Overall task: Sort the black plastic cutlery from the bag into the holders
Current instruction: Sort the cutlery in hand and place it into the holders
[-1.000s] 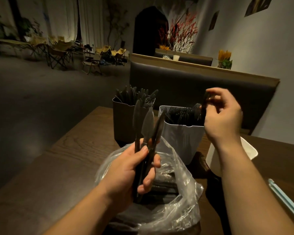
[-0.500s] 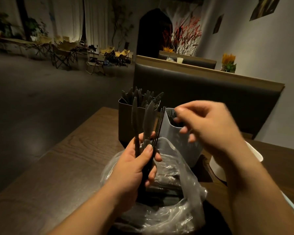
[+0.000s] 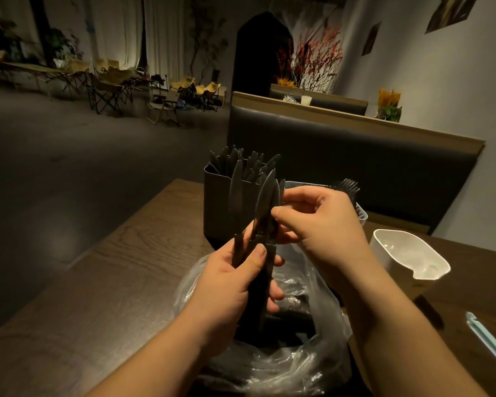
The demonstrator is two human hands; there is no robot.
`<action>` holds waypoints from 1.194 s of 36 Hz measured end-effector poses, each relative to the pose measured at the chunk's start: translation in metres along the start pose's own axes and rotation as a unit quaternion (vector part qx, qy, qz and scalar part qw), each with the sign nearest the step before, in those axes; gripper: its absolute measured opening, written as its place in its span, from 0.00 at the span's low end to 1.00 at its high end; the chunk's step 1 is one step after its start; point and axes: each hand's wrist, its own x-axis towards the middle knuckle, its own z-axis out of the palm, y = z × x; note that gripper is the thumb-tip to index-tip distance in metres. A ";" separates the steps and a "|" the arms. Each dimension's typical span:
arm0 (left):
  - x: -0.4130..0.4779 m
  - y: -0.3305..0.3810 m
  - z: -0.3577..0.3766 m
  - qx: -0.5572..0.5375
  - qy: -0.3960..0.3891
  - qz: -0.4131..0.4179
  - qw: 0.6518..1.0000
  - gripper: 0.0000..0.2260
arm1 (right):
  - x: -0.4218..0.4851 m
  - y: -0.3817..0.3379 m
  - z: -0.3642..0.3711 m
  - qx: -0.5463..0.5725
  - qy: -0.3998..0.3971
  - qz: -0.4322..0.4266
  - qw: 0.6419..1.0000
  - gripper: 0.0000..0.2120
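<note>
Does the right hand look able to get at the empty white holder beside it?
Probably yes: nothing lies between the right hand and the empty white holder; but its fingers pinch cutlery held in the left hand.

1. A wooden table [image 3: 112,282] fills the lower left of the frame and runs across to the right edge.
2. Behind it, centre right, stands a dark padded booth back [image 3: 355,161] capped with a wooden ledge.
3. In the upper left, folding chairs [image 3: 112,81] with yellowish seats line up before pale curtains [image 3: 161,32].
4. At top centre is a dark arched shape [image 3: 258,53], with red branches [image 3: 312,58] just to its right.
5. Yellow flowers [image 3: 388,98] sit on the ledge at upper right, and a small white cup [image 3: 305,100] sits on a farther ledge.
6. Two pictures [image 3: 448,10] hang on the right wall.
7. A pale blue strip [image 3: 490,342] lies on the table at the lower right, possibly a folder edge.
</note>
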 end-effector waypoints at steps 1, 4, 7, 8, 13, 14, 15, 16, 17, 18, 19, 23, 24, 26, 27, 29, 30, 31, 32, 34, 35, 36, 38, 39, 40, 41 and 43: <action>-0.001 0.000 0.000 0.004 -0.002 -0.002 1.000 0.15 | 0.000 0.000 0.000 0.006 -0.001 -0.004 1.000 0.06; 0.000 0.002 0.000 0.004 -0.010 -0.013 1.000 0.14 | 0.000 0.002 -0.001 0.027 0.001 -0.017 0.999 0.07; 0.001 0.002 -0.002 0.008 -0.013 -0.036 0.999 0.16 | 0.002 0.002 -0.001 0.053 0.022 -0.010 0.998 0.08; 0.001 0.001 -0.002 0.009 -0.016 -0.040 0.999 0.17 | 0.003 0.003 -0.002 0.058 0.027 -0.002 0.998 0.08; -0.002 0.000 0.000 0.021 -0.036 -0.047 0.998 0.18 | 0.005 0.009 -0.003 0.052 0.021 0.018 0.998 0.08; -0.002 0.000 0.000 0.018 -0.038 -0.046 0.998 0.18 | 0.006 0.009 -0.003 0.054 0.021 0.019 0.998 0.08; -0.002 0.000 0.000 0.016 -0.039 -0.045 0.998 0.18 | 0.006 0.009 -0.003 0.055 0.018 0.020 0.998 0.08; -0.002 0.001 0.000 0.013 -0.041 -0.047 0.998 0.18 | 0.006 0.009 -0.003 0.053 0.013 0.021 0.998 0.09; -0.002 0.001 0.001 0.007 -0.044 -0.049 0.998 0.17 | 0.007 0.009 -0.002 0.053 0.004 0.023 0.998 0.09; -0.002 0.001 0.001 -0.001 -0.046 -0.051 0.998 0.17 | 0.006 0.009 -0.001 0.053 -0.006 0.026 0.998 0.10; -0.003 0.001 0.001 -0.007 -0.047 -0.052 0.998 0.16 | 0.006 0.009 0.001 0.053 -0.013 0.028 0.998 0.11; -0.003 -0.001 0.000 -0.001 -0.035 -0.044 0.998 0.13 | 0.004 0.011 0.007 0.018 0.014 0.016 1.000 0.14; -0.003 -0.001 0.000 0.000 -0.035 -0.044 0.998 0.13 | 0.003 0.012 0.008 -0.009 0.026 0.006 1.000 0.15; -0.003 0.000 0.000 0.005 -0.036 -0.046 0.998 0.15 | 0.002 0.011 0.011 -0.063 0.034 -0.015 0.997 0.16; -0.004 0.001 0.001 0.004 -0.036 -0.045 0.998 0.16 | 0.002 0.011 0.013 -0.081 0.033 -0.022 0.996 0.16; -0.004 0.001 0.002 0.008 -0.042 -0.031 0.999 0.14 | 0.001 0.010 0.015 -0.099 0.035 -0.015 0.994 0.19; -0.004 0.001 0.002 0.018 -0.047 -0.021 0.998 0.12 | 0.000 0.009 0.016 -0.093 0.031 -0.003 0.995 0.20; -0.004 0.001 0.002 0.028 -0.052 -0.014 0.998 0.09 | 0.000 0.007 0.017 -0.072 0.019 0.009 0.997 0.19; -0.004 0.001 0.002 0.035 -0.051 -0.012 0.998 0.08 | -0.001 0.004 0.017 -0.033 -0.003 0.023 0.999 0.17; -0.004 0.001 0.000 0.047 -0.043 -0.017 0.998 0.13 | -0.004 -0.001 0.020 0.040 -0.042 0.044 0.997 0.11; -0.004 0.001 0.000 0.051 -0.042 -0.022 0.998 0.16 | -0.005 -0.001 0.021 0.049 -0.047 0.044 0.997 0.08; -0.005 0.000 0.001 0.054 -0.045 -0.026 0.997 0.19 | -0.005 -0.001 0.022 0.051 -0.043 0.039 0.997 0.06; -0.006 -0.001 0.002 0.061 -0.052 -0.032 0.996 0.20 | -0.005 0.002 0.023 0.064 -0.028 0.032 0.997 0.04; -0.007 -0.001 0.003 0.063 -0.052 -0.032 0.996 0.20 | -0.005 0.003 0.024 0.076 -0.024 0.035 0.996 0.05; -0.007 -0.001 0.003 0.066 -0.050 -0.030 0.996 0.20 | -0.005 0.004 0.024 0.089 -0.025 0.042 0.995 0.05; -0.007 -0.001 0.004 0.068 -0.047 -0.027 0.996 0.22 | -0.005 0.003 0.024 0.104 -0.030 0.053 0.993 0.05; -0.006 0.000 0.004 0.074 -0.036 -0.014 0.997 0.28 | -0.004 0.001 0.025 0.143 -0.041 0.082 0.985 0.05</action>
